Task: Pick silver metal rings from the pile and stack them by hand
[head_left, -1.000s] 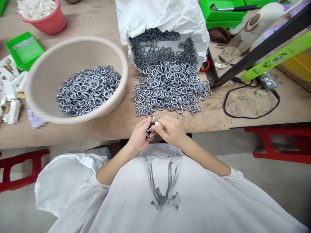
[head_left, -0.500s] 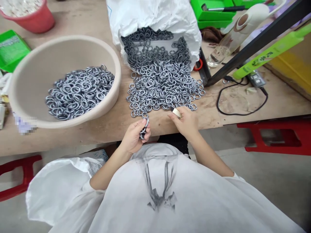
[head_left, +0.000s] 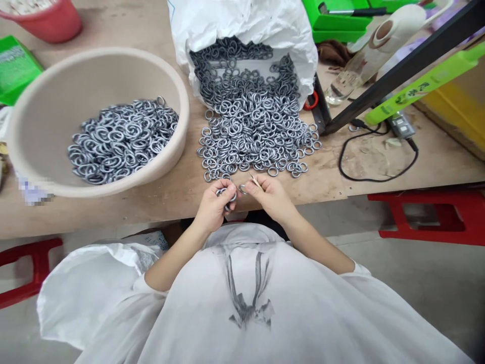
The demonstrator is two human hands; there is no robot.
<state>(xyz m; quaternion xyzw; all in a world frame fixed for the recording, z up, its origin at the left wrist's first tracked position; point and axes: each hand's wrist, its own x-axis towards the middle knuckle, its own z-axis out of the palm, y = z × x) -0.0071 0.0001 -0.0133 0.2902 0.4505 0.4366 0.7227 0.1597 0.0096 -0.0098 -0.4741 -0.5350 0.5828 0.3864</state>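
Observation:
My left hand (head_left: 210, 208) is closed around several grey metal rings (head_left: 226, 194) at the table's front edge. Just beside it, my right hand (head_left: 273, 198) is closed on a small, flat, pale tool (head_left: 256, 182) with a dark tip, seen nearly edge-on. A single metal ring (head_left: 242, 189) shows at the right fingertips, between the two hands. Beyond the hands a heap of loose metal rings (head_left: 250, 126) spills from the mouth of a white sack (head_left: 246, 20). How many rings the left palm hides I cannot tell.
To the left stands a large beige basin (head_left: 49, 101) with many rings inside. A black bar (head_left: 379, 76) slants up at the right, near a looped cable (head_left: 341, 159) and a clear bottle (head_left: 344, 83). Red stools (head_left: 470, 215) flank the wooden table (head_left: 310, 189).
My right hand has moved left from the edge of the heap to beside my left hand, turning the tool edge-on. A ring now shows at its fingertips.

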